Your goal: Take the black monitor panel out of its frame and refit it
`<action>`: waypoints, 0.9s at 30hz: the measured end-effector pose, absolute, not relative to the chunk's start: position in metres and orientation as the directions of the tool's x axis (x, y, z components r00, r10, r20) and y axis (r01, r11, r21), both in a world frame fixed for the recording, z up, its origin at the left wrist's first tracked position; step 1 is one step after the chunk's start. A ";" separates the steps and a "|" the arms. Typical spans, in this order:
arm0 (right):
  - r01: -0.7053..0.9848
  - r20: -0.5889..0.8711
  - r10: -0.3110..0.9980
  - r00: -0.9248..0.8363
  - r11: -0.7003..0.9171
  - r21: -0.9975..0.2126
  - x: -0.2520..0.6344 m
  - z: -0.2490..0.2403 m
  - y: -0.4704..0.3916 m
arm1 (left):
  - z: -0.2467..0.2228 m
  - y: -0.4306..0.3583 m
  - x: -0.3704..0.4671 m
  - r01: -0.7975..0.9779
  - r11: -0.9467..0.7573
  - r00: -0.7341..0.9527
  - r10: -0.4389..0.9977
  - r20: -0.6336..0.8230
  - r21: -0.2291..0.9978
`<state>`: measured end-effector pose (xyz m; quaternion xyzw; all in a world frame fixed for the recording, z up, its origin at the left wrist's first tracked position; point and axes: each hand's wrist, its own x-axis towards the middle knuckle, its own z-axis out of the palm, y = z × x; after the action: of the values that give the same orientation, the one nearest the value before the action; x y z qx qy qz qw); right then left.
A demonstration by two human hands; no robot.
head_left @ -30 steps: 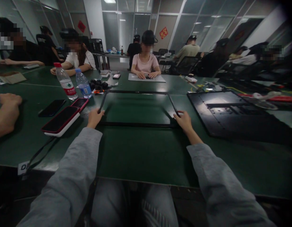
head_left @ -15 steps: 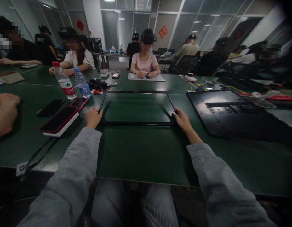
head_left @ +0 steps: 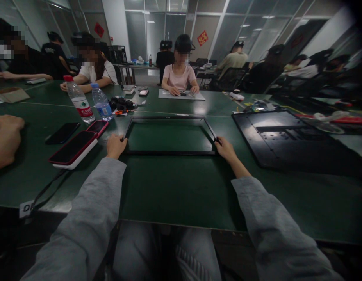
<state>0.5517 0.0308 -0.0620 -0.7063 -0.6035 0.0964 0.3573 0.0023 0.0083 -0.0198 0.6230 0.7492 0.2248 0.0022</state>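
Observation:
A thin black rectangular frame (head_left: 169,153) is held just above or on the green table (head_left: 181,191); I cannot tell whether it touches the surface. My left hand (head_left: 116,146) is closed on its left side bar, near the front corner. On the right side bar, also near the front corner, my right hand (head_left: 224,148) is closed. Green tabletop shows through the frame's opening. To the right of my right hand lies a large black panel (head_left: 274,144) with a slot across it.
Left of my left hand lie a red-edged phone on a white block (head_left: 74,148), a dark phone (head_left: 63,133) and two bottles (head_left: 82,107). Another person's hand (head_left: 9,128) rests at the far left. A person (head_left: 181,74) sits across the table behind a grey board (head_left: 166,95).
The far edge of the frame has dropped slightly, and its side bars have tilted with it. My hands have hardly moved and still hold it.

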 end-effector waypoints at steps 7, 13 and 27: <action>0.803 0.289 0.928 0.237 -0.019 -0.595 0.552 -0.063 0.030 | -0.021 0.011 0.001 0.946 0.131 -0.209 0.946 0.249 0.296; 0.775 0.302 0.923 0.238 0.008 -0.632 0.551 -0.063 0.031 | -0.020 0.011 0.001 0.943 0.137 -0.212 0.950 0.230 0.304; 0.793 0.293 0.932 0.213 0.010 -0.609 0.560 -0.073 0.038 | -0.023 0.011 0.001 0.935 0.129 -0.217 0.945 0.244 0.332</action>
<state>0.5597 0.0377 -0.0727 -0.6964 -0.6192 0.0997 0.3488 0.0006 0.0106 -0.0226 0.6256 0.7512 0.2104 0.0125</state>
